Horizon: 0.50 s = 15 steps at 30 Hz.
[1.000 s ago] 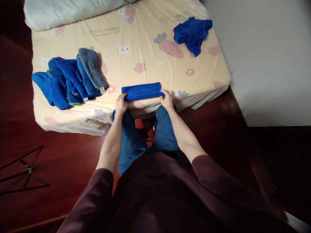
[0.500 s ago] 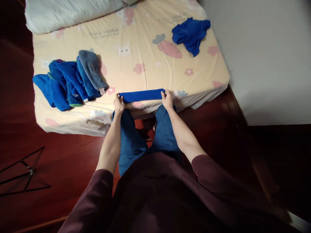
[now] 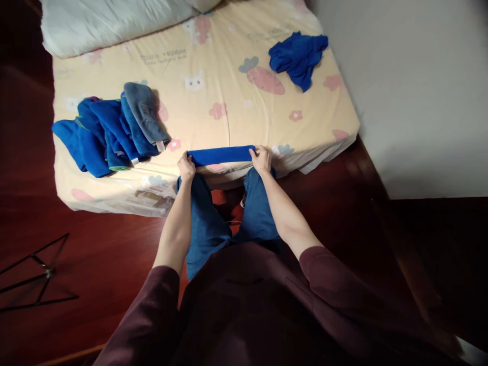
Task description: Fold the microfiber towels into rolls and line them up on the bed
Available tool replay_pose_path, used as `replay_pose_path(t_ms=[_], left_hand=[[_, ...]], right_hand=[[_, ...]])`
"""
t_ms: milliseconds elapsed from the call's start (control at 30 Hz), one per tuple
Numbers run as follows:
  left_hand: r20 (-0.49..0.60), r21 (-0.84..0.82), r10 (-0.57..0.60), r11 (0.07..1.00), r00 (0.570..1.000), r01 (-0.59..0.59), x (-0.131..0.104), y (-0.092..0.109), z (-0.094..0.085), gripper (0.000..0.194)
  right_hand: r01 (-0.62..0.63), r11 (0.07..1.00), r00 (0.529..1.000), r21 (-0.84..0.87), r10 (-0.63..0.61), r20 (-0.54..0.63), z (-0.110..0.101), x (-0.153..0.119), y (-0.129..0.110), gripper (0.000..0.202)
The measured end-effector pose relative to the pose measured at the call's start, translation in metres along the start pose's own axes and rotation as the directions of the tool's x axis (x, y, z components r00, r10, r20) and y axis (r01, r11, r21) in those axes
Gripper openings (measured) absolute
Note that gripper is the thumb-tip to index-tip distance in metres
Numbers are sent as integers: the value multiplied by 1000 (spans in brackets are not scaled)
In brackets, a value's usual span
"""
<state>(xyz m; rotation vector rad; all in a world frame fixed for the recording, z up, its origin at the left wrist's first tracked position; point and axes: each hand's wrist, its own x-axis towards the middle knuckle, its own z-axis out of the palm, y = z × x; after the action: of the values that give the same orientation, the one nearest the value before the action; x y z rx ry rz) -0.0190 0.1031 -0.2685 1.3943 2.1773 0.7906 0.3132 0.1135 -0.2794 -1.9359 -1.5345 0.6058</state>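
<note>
A blue cloth folded into a long flat strip (image 3: 221,155) lies at the near edge of the bed, stretched between my two hands. My left hand (image 3: 186,166) pinches its left end, thumb on top. Its right end is pinched by my right hand (image 3: 261,159). To the left rests an overlapping row of folded blue cloths (image 3: 99,134), with a grey-blue folded cloth (image 3: 142,112) on its right end and white tags showing. Far off at the right is a crumpled blue cloth (image 3: 297,58).
The bed (image 3: 198,122) wears a yellow sheet printed with carrots and flowers. A pale quilt (image 3: 114,23) lies along its far left side. A black tripod-like stand (image 3: 48,272) is on the red floor at left. A pale wall panel (image 3: 415,101) rises at the right.
Both hands still grip the strip's ends. The whole scene sits slightly lower in the view, and the strip looks a little shorter at its right end.
</note>
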Motion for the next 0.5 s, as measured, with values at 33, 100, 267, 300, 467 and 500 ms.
replay_pose_path(t_ms=[33,100,267,300,467,500], left_hand=[[5,16,-18,1000,1000,18,-1,1,-1,44],[12,27,-48,998,999,48,-4,4,-3,40],[-32,-5,-10,1000,999,10,-18,13,-16,34],[-60,2,14,1000,998,-14,-22,14,-19,34],[-90,-4,178,984,980,-179,-53,17,-30,33],[-29,-51,215,975,976,-216,-63,17,-29,32]], right_hand=[[-11,1000,1000,9,11,-12,1,-1,0,27],[-23,999,999,33,24,-46,2,-2,-1,26],[24,1000,990,7,-22,-141,-1,-8,-9,22],[54,999,985,-7,-54,-165,-3,-10,-12,22],[249,967,959,-49,-253,-130,-14,-25,-27,25],[282,957,952,-60,-287,-103,-15,-28,-29,26]])
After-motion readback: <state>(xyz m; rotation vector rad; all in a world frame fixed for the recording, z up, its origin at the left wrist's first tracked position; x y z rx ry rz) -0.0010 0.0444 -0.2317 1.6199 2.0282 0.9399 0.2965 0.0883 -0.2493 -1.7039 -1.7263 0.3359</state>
